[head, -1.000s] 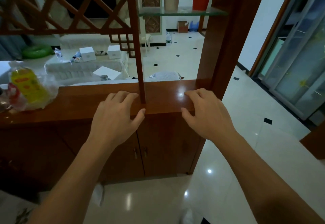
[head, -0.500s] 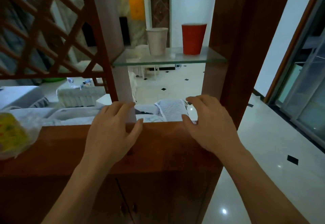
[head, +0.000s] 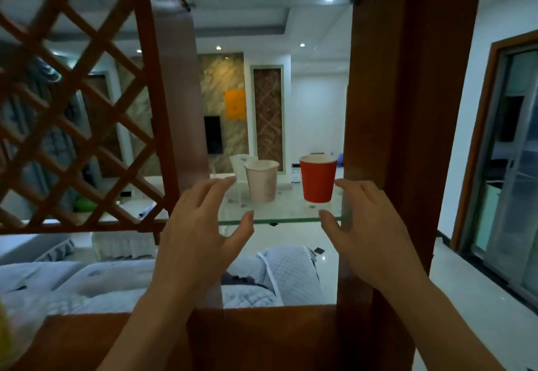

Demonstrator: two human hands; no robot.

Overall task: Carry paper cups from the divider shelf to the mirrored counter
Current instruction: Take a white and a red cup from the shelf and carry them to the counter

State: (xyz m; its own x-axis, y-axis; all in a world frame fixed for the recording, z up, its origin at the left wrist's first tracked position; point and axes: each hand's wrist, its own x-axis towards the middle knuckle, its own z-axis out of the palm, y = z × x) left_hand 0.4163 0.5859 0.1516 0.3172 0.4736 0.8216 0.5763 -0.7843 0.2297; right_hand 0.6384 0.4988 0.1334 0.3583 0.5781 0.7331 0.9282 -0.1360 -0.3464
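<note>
We see a pale pink paper cup and a red paper cup standing upright, apart, on the clear glass shelf, the red one nearer its right edge. Left hand and right hand hover at its front edge, fingers spread, grasping nothing.

Two bare forearms rise from the bottom edge of the view, with no sleeve, cuff or glove visible anywhere along them. The left hand and the right hand are likewise uncovered: no ring, watch, bracelet or strap shows at the fingers or wrists. The fingernails that show are short and unpainted. Nothing more of the person's clothing shows.
</note>
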